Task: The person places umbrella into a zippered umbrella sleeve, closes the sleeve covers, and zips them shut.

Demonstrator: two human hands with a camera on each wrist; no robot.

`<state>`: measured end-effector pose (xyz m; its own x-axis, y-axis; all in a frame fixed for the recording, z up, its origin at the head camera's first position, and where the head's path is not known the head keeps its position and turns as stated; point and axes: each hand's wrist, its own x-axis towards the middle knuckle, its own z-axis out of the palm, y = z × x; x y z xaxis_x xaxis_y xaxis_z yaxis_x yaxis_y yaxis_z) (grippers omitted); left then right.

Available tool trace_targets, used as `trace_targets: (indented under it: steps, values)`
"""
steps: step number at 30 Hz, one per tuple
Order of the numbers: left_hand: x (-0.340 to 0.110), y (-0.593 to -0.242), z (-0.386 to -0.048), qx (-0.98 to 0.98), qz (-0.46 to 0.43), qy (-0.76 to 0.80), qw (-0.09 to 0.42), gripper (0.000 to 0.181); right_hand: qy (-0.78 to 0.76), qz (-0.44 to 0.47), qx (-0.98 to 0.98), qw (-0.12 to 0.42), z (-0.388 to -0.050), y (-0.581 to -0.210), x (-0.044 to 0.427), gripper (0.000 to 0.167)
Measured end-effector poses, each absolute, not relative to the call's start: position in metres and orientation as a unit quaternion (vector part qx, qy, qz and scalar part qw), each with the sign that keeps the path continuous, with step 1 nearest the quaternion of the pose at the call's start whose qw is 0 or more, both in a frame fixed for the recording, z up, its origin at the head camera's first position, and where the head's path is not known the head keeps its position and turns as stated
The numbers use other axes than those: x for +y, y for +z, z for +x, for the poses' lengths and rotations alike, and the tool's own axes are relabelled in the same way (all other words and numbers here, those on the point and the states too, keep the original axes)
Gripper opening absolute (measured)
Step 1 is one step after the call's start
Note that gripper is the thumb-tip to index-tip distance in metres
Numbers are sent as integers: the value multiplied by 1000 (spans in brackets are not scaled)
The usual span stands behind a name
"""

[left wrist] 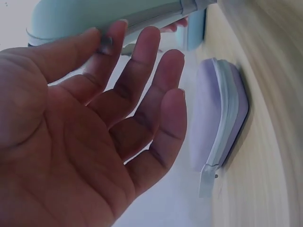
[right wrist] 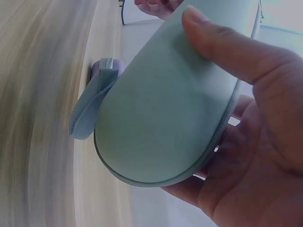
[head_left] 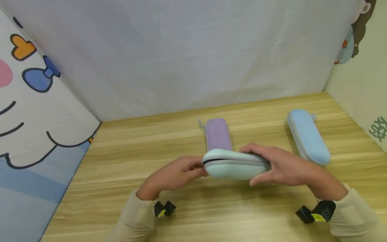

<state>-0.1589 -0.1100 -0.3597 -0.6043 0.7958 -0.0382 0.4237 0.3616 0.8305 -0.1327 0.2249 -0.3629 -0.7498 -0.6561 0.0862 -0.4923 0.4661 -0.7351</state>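
Observation:
A mint green zip case [head_left: 231, 170] is held above the table, tilted on its side, with a dark gap in its zip seam at the left end. My right hand [head_left: 279, 166] grips its right end, the thumb [right wrist: 222, 45] on one face and the fingers behind. At the gapped end is my left hand [head_left: 176, 174]. Its thumb and index finger pinch a small grey zipper pull [left wrist: 106, 44], partly hidden by the fingertips, while the other fingers are loosely bent. A grey fabric loop [right wrist: 92, 104] hangs from the right end of the case.
Behind the green case lies a purple zip case [head_left: 218, 134], its near end hidden. A light blue zip case [head_left: 309, 136] lies farther right on the wooden table [head_left: 127, 144]. A pale cloth wall [head_left: 193, 60] borders the back; printed panels stand at both sides.

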Motion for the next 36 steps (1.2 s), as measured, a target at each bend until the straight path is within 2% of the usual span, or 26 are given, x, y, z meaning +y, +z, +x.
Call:
trace_targets:
  steps: [5,13,20,28,36]
  values:
    - [-113,-356,-158,803,360,423,217,10,-389,-339,850,106,-132,-362,225,65]
    - [-116,-354,-158,814,347,419,202,12,-370,-328,864,97,-131,-361,224,66]
    - [-117,-354,-158,828,372,386,164,6,-351,-325,873,93,-130,-360,223,66]
    - [-119,-355,-160,836,371,373,157,10,-318,-312,891,83,-130,-360,224,68]
    - [-119,-356,-160,856,325,366,166,15,-251,-301,919,44,-128,-358,225,69]
